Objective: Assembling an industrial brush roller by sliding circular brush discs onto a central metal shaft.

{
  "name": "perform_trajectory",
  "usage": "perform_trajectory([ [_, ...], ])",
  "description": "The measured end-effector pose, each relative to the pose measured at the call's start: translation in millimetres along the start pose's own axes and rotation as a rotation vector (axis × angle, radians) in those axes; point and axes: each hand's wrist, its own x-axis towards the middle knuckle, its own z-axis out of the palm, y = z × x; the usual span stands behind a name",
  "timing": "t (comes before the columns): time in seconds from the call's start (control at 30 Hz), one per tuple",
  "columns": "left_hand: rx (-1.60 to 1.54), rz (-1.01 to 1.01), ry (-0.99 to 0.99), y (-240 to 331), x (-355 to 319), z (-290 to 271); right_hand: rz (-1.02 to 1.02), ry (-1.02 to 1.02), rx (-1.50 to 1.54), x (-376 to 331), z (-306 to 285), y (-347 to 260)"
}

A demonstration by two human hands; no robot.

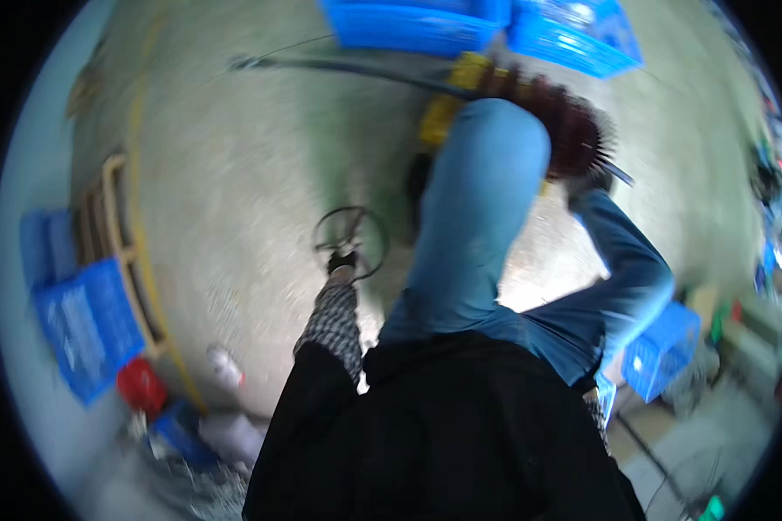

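Observation:
My left hand (342,261), in a dark glove, reaches down to the left of my knee. It is closed on a thin dark ring with spokes (363,211), held over the floor; motion blur hides just where the fingers grip. My right hand is out of view; only a bit of its checkered sleeve (597,415) shows at my right side. Ahead of my knees, a stack of dark red toothed discs (573,126) sits on a long metal rod (356,69). Yellow blocks (443,115) lie beside the stack, partly hidden by my leg.
Blue crates (417,30) stand at the far edge. On the left are a wooden pallet (117,213), a blue crate (91,321) and a red object (141,386), along a yellow floor line (152,286). Another blue basket (660,352) stands at right, near assorted clutter.

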Motion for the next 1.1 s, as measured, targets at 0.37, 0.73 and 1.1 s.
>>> perform_trajectory([
  [0.37,0.581,0.236,0.537,25.2,-40.5,-22.1,0.581,0.317,0.409,-177.4,74.0,93.1],
  [0.73,0.776,0.608,0.469,-1.8,12.6,-27.7,0.249,0.479,0.163,-135.2,9.1,115.7],
  [1.1,-0.571,0.938,0.512,158.9,-54.3,-382.9,-0.297,1.373,1.125,-164.9,-231.5,-8.5],
])
